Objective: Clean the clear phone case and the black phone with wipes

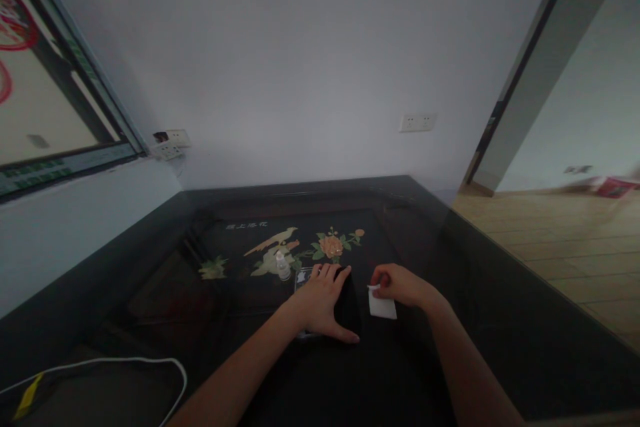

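White sheet [383,308], paper or cloth being impossible to tell, is extending to the near side of the right hand [379,285], whose bent fingers are pinching its far-left corner. Its outline is appearing nearly square, so no clear long axis is showing. Left hand [325,300] is spreading wide, palm down, across a dark flat object [347,307], with the thumb lying along the near side and no fist closing. This object is lying just left of the sheet, a narrow gap separating them; the right hand is being the nearer to the sheet. Beyond the left hand, a small clear bottle [283,268] is standing on the glossy dark bench [500,320], which is bearing a bird-and-flower design [331,246]. A white cable [120,359] is curving at near left; a pale wall [300,67] is closing the far side, a window [60,67] the left.
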{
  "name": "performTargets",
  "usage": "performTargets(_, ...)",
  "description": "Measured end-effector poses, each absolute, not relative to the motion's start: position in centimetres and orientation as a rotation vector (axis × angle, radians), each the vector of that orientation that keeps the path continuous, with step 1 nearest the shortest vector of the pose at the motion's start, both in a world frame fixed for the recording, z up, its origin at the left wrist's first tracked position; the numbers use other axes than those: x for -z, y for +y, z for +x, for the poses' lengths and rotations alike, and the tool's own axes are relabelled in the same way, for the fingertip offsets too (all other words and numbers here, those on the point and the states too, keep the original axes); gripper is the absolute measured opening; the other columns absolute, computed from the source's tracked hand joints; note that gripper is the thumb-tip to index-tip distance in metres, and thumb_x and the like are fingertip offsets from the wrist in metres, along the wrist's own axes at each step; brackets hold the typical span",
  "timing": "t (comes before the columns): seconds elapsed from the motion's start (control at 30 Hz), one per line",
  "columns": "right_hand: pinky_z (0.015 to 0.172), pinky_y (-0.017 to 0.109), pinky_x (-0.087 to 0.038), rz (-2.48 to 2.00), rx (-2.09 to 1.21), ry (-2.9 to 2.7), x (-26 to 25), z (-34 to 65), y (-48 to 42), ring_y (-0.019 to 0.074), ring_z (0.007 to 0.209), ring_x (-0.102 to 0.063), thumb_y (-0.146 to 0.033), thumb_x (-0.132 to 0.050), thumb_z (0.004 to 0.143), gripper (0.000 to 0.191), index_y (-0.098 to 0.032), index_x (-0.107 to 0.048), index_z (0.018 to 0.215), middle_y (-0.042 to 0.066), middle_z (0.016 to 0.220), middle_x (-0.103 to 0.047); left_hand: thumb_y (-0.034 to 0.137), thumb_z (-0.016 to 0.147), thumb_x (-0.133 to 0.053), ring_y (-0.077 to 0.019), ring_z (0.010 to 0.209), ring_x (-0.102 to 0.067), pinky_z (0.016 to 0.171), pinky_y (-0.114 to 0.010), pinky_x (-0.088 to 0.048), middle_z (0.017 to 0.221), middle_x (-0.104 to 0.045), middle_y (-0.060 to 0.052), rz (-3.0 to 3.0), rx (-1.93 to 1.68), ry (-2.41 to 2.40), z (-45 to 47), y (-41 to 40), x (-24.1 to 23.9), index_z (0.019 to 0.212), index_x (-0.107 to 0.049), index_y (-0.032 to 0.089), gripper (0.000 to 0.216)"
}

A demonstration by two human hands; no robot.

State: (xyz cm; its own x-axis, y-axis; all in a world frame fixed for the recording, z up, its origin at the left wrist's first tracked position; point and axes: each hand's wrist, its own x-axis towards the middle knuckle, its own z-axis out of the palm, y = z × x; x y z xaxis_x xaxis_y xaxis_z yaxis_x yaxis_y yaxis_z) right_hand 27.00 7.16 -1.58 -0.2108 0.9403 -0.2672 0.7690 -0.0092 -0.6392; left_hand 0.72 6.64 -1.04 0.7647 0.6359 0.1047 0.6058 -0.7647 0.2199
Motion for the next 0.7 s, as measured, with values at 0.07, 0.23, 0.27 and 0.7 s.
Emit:
performTargets(0.07, 0.058, 0.022, -0.040, -1.792, -1.034, -2.022, 1.80, 27.04, 7.25, 0.0154, 0.071, -0.064, -0.016, -0.077, 0.076, 0.018, -0.018, -0.073, 0.094, 0.002, 0.080, -0.069, 0.090, 0.058, -0.063, -0.0430, 0.137, -0.042, 0.118, -0.058, -0.023, 0.151, -0.043, -0.022, 2.785, -0.263, 0.986, 0.69, 6.58, 1.01, 0.158, -0.027, 0.014, 0.131)
performTargets(0.23, 0.060, 0.023, -0.042, -1.778, -1.055, -2.023, 2.35, 27.16, 7.56, 0.0157, 0.072, -0.065, -0.016, -0.077, 0.076, 0.019, -0.017, -0.073, 0.094, 0.002, 0.081, -0.070, 0.089, 0.059, -0.064, -0.0429, 0.137, -0.041, 0.118, -0.057, -0.023, 0.151, -0.043, -0.021, 2.768, -0.276, 0.985, 0.59, 6.43, 0.97, 0.158, -0.027, 0.017, 0.128)
performTargets(0.27, 0.061, 0.023, -0.042, -1.778, -1.061, -2.023, 2.42, 27.20, 7.61, 0.0159, 0.073, -0.065, -0.016, -0.077, 0.076, 0.019, -0.017, -0.073, 0.094, 0.002, 0.081, -0.070, 0.089, 0.059, -0.065, -0.0429, 0.137, -0.041, 0.118, -0.057, -0.023, 0.151, -0.043, -0.020, 2.763, -0.280, 0.986, 0.57, 6.40, 0.99, 0.158, -0.027, 0.018, 0.128)
performTargets(0.7, 0.063, 0.023, -0.043, -1.755, -1.036, -2.058, 2.43, 27.32, 7.53, 0.0160, 0.074, -0.064, -0.018, -0.075, 0.076, 0.020, -0.017, -0.074, 0.096, 0.003, 0.083, -0.070, 0.090, 0.059, -0.065, -0.0430, 0.141, -0.038, 0.119, -0.058, -0.020, 0.154, -0.041, -0.020, 2.720, -0.313, 0.976, 0.11, 6.21, 1.09, 0.157, -0.031, 0.019, 0.125)
